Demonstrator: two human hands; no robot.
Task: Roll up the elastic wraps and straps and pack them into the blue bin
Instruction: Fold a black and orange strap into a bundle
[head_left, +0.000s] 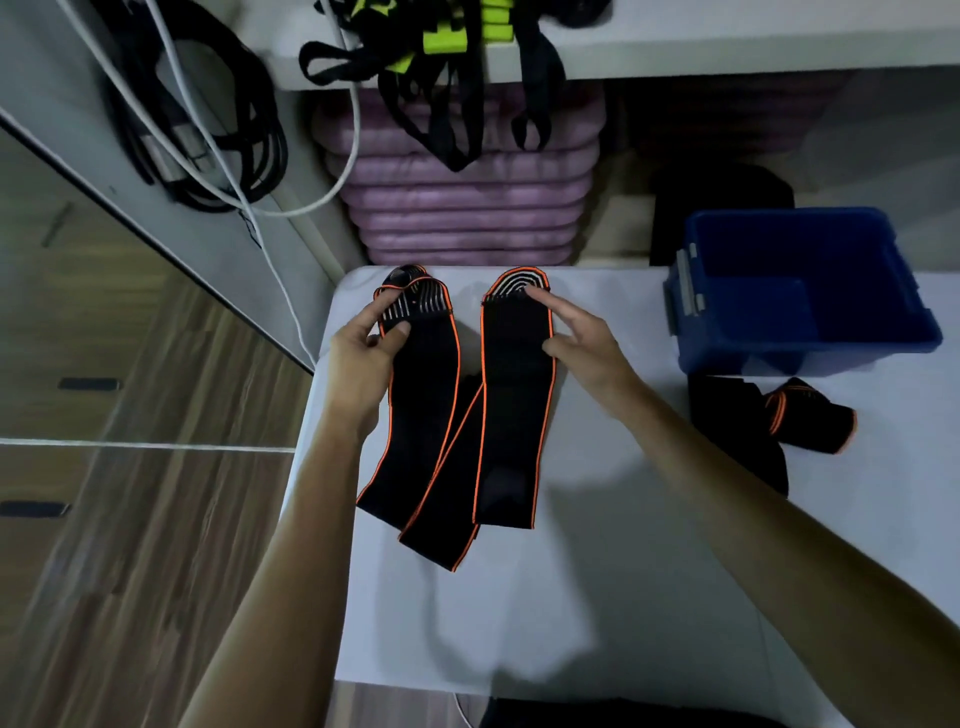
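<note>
I look down from the head camera at a white table (545, 597) filling the middle and lower right of the frame. Across its centre lies a long black elastic wrap with orange edging (452, 457), folded into overlapping strips whose two rounded, white-striped ends point toward the top of the frame. The left hand (363, 353), left of centre, pinches the left-hand end, thumb on top and fingers curled under the fabric. The right hand (582, 338), just right of centre, is spread loosely, its index fingertip resting on the striped tip of the right-hand end and its thumb touching the strip's right edge; it grips nothing.

At the right edge of the frame sits the blue bin (883, 332), apparently empty, though its interior is dark. Just below it on the table lie more black wraps (779, 421), one with an orange band around it.

Beyond the table, at upper centre, a purple ribbed cushion stack (457, 208) stands under a shelf from which black straps (447, 114) hang. Dark and white cables (208, 130) dangle at upper left
</note>
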